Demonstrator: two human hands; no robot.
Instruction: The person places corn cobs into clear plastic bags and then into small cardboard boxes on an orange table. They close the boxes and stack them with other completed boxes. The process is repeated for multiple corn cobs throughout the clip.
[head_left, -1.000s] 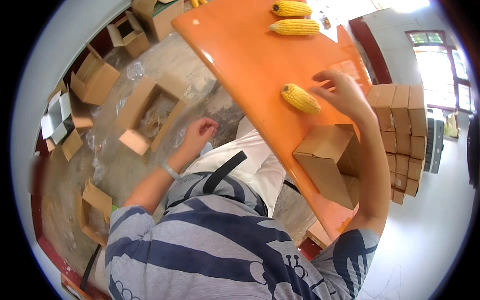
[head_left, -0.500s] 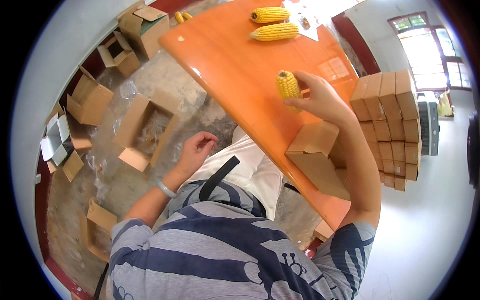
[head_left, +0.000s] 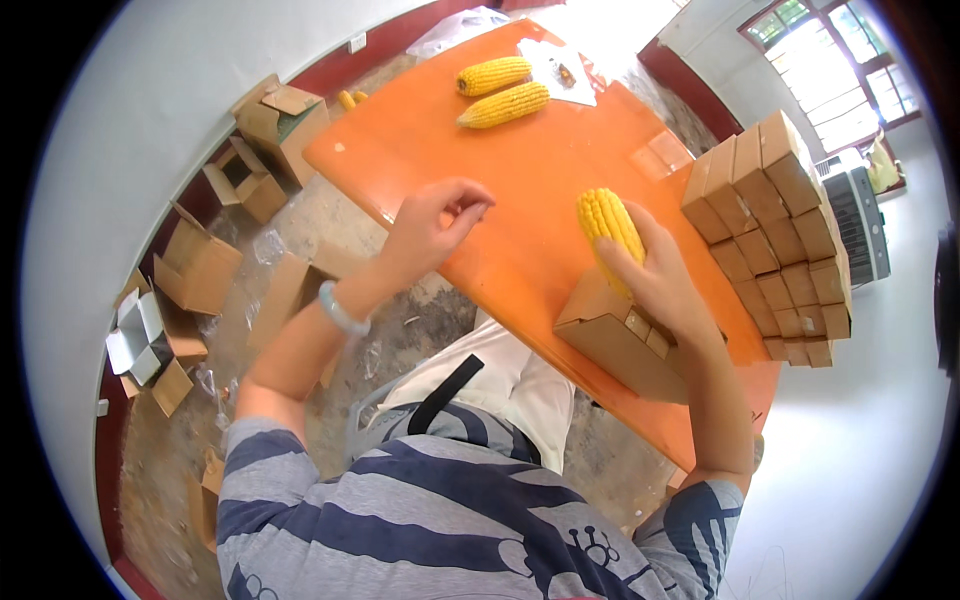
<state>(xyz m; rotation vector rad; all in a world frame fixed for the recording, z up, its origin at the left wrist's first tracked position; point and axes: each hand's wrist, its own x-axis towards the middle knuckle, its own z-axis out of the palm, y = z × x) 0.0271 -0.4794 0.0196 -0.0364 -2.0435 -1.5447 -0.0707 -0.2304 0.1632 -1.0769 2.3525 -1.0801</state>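
Observation:
My right hand (head_left: 655,265) grips a yellow corn cob (head_left: 610,222) above the orange table, with its thumb along the near side. Under that hand and forearm stands a cardboard box (head_left: 615,335) at the table's near edge, partly hidden by the arm. Raised over the left edge of the table, my left hand (head_left: 440,225) has its fingers curled in toward the thumb, and nothing shows in them. Two more corn cobs, an upper one (head_left: 494,75) and a lower one (head_left: 505,105), lie side by side at the far end.
The orange table (head_left: 420,130) runs diagonally, with a white sheet (head_left: 560,75) at its far end. Small brown boxes (head_left: 765,210) are stacked on the right, beside a grey appliance (head_left: 858,225). Several opened cartons (head_left: 197,262) and plastic scraps lie on the floor to the left.
My left hand has risen from beside my lap to over the table's edge. The right hand has brought the corn cob nearer, over the cardboard box, and the cob has turned.

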